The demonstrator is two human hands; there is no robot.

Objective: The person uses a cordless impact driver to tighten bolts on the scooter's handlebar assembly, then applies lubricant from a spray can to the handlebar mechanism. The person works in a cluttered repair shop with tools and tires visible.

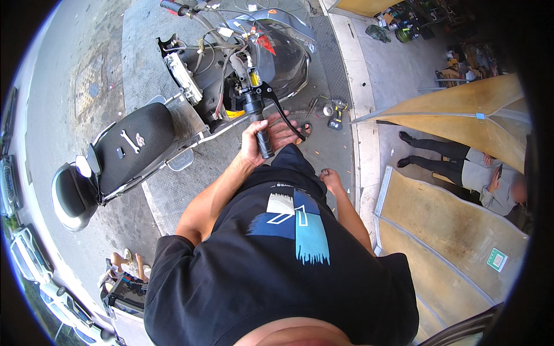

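Note:
My left hand (pixel 274 137) is at the black handlebar grip (pixel 264 142) of a partly dismantled scooter (pixel 231 63). The thumb rests over the grip, while the fingers reach out beneath it on the other side, loosely, behind the black brake lever (pixel 284 113). Close to the upper end of the grip is an uncapped reservoir (pixel 253 77) with yellow showing inside. Low beside my right thigh hangs my right hand (pixel 330 180), its fingers curled, with nothing visible in them. Loose wires and connectors (pixel 226 33) stick out around the bare handlebar.
A wrench (pixel 130 142) and a small dark item (pixel 120 153) lie on the scooter seat (pixel 144 130). On the ground right of the lever are a cordless drill (pixel 336 122) and small parts. Wooden panels (pixel 444 230) and a seated person (pixel 479 173) are at the right.

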